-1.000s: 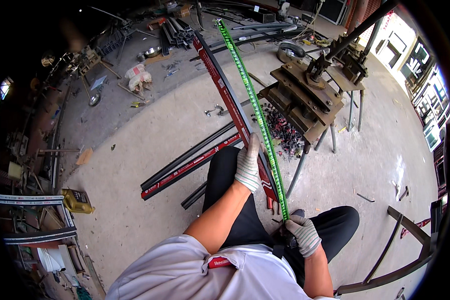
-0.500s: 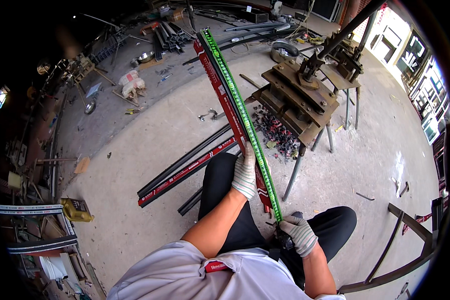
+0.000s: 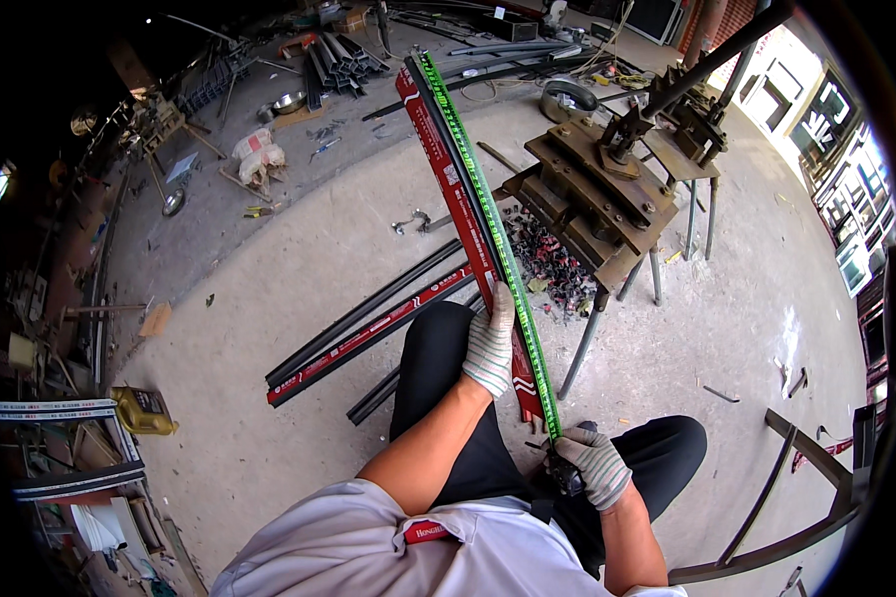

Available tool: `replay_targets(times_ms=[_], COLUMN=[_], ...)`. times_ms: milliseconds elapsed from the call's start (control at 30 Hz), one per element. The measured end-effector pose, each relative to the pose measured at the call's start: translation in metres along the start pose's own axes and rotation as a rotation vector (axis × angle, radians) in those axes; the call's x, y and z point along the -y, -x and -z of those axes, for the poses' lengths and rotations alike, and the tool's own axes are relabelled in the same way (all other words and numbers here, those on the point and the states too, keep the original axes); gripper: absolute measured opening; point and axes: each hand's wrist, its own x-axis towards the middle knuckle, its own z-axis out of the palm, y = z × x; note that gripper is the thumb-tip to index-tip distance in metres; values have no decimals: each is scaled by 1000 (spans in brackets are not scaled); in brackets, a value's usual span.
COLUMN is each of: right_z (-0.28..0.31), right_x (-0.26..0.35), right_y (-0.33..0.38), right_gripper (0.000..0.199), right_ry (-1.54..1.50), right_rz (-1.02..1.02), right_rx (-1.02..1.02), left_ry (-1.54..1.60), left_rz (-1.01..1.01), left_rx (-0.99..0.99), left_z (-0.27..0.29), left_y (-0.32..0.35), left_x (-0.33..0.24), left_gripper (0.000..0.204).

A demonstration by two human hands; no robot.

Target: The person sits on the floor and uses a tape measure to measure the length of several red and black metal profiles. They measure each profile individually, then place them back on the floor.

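My left hand [image 3: 489, 348], in a striped white work glove, is closed around a long red-and-black frame profile [image 3: 453, 181] that slants up and away from my lap. Along its right side lies the green blade of a tape measure [image 3: 511, 274], stretched from the far end down to the near end. My right hand [image 3: 591, 464], gloved the same way, grips the dark tape case beside my knee, near the profile's lower end. More red and black profiles [image 3: 368, 333] lie on the floor to the left of my knee.
A heavy rusty metal press [image 3: 602, 194] on legs stands ahead to the right, with dark and red scraps [image 3: 553, 264] beneath it. A curved metal frame [image 3: 757, 552] lies at lower right. At left are a yellow-brown jug [image 3: 145, 410] and a white sack [image 3: 259, 159].
The profile and tape have shifted slightly to the right in view at their far end. Both hands keep their holds, and the tape stays drawn out along the profile.
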Motion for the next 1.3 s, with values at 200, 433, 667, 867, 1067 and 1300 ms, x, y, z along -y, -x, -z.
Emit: replay_targets(times_ms=[200, 433, 667, 867, 1067, 1300], right_z=[-2, 6, 7, 0, 7, 7], right_x=[8, 7, 5, 11, 37, 56], right_y=[3, -1, -1, -3, 4, 11], right_gripper=[19, 19, 19, 17, 27, 23], right_ry=[9, 1, 3, 11, 112, 293], right_rz=[-9, -3, -8, -13, -65, 10], right_rx=[5, -2, 20, -4, 11, 12], left_ry=[-67, -58, -28, -17, 65, -169], left_rz=[-1, -53, -56, -3, -51, -109], left_rx=[-11, -45, -84, -97, -192, -225], left_z=[-1, -11, -14, 0, -38, -35], left_y=[4, 7, 11, -5, 7, 9], left_x=[-4, -7, -11, -5, -32, -45], left_gripper=[60, 61, 60, 71, 76, 99])
